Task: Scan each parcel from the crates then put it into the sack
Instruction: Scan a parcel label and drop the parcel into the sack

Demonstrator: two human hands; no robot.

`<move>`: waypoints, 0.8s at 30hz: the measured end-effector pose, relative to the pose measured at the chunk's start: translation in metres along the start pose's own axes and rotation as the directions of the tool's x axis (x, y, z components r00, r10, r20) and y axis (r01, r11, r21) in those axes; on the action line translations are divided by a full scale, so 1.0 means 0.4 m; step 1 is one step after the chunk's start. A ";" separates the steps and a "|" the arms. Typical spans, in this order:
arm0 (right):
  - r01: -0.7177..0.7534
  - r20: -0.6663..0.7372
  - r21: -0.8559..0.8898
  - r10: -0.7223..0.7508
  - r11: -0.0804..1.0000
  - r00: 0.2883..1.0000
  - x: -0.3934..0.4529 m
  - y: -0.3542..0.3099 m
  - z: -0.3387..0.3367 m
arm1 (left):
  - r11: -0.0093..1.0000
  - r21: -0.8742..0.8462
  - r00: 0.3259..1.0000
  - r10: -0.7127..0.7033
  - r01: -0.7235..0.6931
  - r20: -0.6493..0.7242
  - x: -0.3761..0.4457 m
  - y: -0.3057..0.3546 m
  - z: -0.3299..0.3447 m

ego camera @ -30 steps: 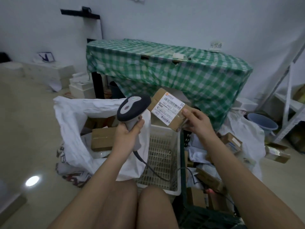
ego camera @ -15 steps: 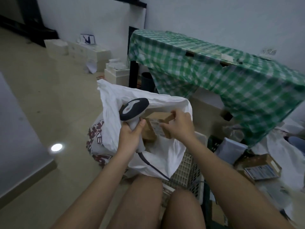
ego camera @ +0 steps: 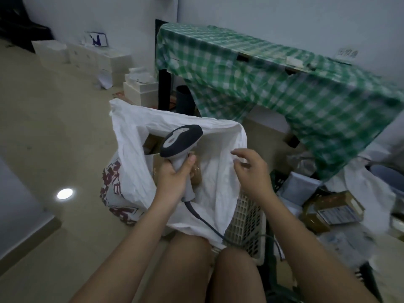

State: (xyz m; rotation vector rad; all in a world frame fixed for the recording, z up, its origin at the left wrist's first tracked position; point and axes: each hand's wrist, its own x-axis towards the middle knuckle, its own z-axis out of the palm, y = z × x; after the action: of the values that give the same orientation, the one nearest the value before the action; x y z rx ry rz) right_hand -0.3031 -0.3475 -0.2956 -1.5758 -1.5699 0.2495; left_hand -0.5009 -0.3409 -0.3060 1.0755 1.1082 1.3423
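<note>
My left hand (ego camera: 175, 176) grips the handle of a grey and black barcode scanner (ego camera: 180, 141), held over the mouth of the white sack (ego camera: 129, 136). A brown cardboard parcel (ego camera: 196, 171) lies inside the sack, partly hidden behind my left hand. My right hand (ego camera: 251, 169) hovers over the sack's right rim with loosely bent fingers and holds nothing. A white slatted crate (ego camera: 247, 217) stands right of the sack, partly under its cloth. More parcels (ego camera: 332, 206) lie on the right.
A table under a green checked cloth (ego camera: 262, 68) stands behind the sack. White boxes (ego camera: 91, 57) line the far wall on the left. The scanner cable (ego camera: 207, 221) runs across the sack towards my knees. Bare floor lies to the left.
My right hand carried the labelled parcel from in front of the scanner into the sack and let it go. The view swung left towards the sack.
</note>
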 end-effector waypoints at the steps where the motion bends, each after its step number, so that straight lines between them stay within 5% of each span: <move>1: 0.010 -0.053 0.013 -0.009 1.000 0.999 -0.030 0.011 -0.037 | 1.000 -0.005 1.000 0.002 -0.002 0.024 -0.010 -0.001 0.021; 8: -0.272 -0.182 -0.085 0.254 0.959 0.950 -0.258 0.208 -0.255 | 1.000 0.011 0.956 -0.007 0.004 0.295 -0.133 -0.007 0.227; 15: -0.656 -0.217 -0.030 0.636 0.754 0.741 -0.444 0.439 -0.386 | 0.993 0.115 0.854 -0.033 -0.032 0.520 -0.226 -0.066 0.456; 24: -0.770 -0.072 -0.188 0.774 0.609 0.630 -0.534 0.679 -0.364 | 0.958 0.281 0.778 -0.133 -0.058 0.615 -0.198 -0.268 0.641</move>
State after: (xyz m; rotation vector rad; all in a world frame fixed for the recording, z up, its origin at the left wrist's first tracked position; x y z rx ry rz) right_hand -0.0504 -0.5510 -0.4834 -2.3685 -0.8242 0.5885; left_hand -0.2262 -0.4036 -0.3698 1.5624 0.8090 0.6890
